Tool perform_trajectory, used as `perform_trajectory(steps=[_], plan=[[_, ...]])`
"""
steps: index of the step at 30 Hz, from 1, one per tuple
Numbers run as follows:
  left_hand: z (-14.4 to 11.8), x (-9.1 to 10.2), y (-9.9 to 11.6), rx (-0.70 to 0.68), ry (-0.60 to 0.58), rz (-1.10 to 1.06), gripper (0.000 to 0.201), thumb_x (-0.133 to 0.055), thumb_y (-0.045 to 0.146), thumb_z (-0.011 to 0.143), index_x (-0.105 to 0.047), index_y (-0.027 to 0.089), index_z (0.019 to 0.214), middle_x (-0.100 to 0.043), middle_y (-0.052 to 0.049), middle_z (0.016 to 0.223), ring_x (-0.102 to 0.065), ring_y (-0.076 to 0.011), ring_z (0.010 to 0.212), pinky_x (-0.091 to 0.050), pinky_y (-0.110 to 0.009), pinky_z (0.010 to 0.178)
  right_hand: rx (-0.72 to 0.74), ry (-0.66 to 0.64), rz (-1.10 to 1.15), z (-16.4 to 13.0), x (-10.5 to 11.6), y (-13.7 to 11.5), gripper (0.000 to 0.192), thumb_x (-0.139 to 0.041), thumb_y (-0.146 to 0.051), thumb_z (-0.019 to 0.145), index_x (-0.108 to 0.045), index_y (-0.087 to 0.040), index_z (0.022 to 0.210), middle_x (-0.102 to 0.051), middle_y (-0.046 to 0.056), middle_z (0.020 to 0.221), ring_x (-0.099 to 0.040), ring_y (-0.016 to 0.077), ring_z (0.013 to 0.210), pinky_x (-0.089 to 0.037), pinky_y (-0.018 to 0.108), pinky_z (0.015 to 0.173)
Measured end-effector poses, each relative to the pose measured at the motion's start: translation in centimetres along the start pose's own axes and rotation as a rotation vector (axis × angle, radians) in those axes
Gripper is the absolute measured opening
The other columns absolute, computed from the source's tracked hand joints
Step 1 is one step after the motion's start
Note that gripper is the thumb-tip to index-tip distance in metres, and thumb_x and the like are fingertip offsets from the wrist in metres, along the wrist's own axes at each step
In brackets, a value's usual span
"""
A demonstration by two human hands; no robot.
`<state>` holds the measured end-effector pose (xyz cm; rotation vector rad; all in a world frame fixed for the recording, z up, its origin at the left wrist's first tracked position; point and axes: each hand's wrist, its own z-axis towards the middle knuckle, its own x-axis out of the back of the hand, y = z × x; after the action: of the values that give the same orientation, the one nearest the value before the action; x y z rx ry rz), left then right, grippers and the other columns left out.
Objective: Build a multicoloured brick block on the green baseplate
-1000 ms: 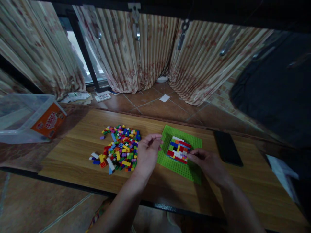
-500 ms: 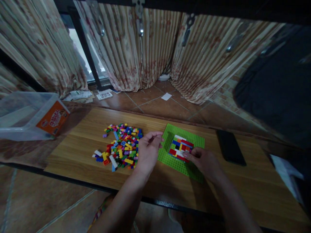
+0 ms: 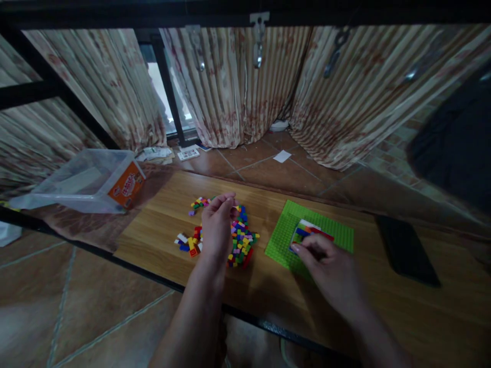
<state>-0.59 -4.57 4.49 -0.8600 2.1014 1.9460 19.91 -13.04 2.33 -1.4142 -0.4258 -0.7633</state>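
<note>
My right hand (image 3: 333,268) is curled low over the build (image 3: 303,232) on the plate (image 3: 282,235), thumb and fingers bent inward — whether they pinch anything, I can't tell. It screens much of the build from me, so a blind press could seat crooked or pop something loose. My left hand (image 3: 217,225) hangs over the pile (image 3: 242,240), fingertips drawn together, grip equally unreadable — a dipping wrist could scatter it. The tub (image 3: 92,203) sits farther off, left.

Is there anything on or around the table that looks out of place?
A white sheet lies alone on the tiled floor beyond the table, perhaps dropped. The loose bricks are heaped on the table; nothing looks plainly damaged.
</note>
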Motion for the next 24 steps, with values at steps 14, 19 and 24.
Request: perform_trajectory(steps=[14,19,24], plan=[[-0.8,-0.5,-0.6,0.084,-0.067,-0.004,0.020,-0.071,0.023,0.066,-0.068,0.012,0.083,-0.064,0.001,0.067,-0.050,-0.0058,0.054,-0.036,-0.017,0.053,0.219,-0.170,-0.208,1.4,-7.4,-2.5,0.029,-0.047,-0.011,0.089,-0.065,-0.017,0.110,-0.064,0.010,0.105,-0.063,0.0211,0.095,-0.049,0.033,0.087],[-0.9,-0.4,-0.4,0.101,-0.057,0.004,0.020,-0.071,0.024,0.066,-0.068,0.012,0.082,-0.064,0.001,0.066,-0.051,-0.0058,0.054,-0.037,-0.018,0.054,0.198,-0.178,-0.260,1.8,-8.0,-2.9,0.024,-0.049,-0.014,0.090,-0.067,-0.019,0.105,-0.064,0.010,0.103,-0.063,0.0209,0.093,-0.049,0.031,0.083],[-0.7,-0.4,-0.5,0.094,-0.069,0.045,0.018,-0.069,0.024,0.067,-0.068,0.014,0.082,-0.063,0.001,0.067,-0.050,-0.0062,0.055,-0.037,-0.018,0.054,0.204,-0.152,-0.216,1.7,-8.0,-3.0,0.019,-0.049,-0.016,0.091,-0.068,-0.019,0.092,-0.065,0.008,0.095,-0.064,0.0206,0.087,-0.048,0.032,0.080]])
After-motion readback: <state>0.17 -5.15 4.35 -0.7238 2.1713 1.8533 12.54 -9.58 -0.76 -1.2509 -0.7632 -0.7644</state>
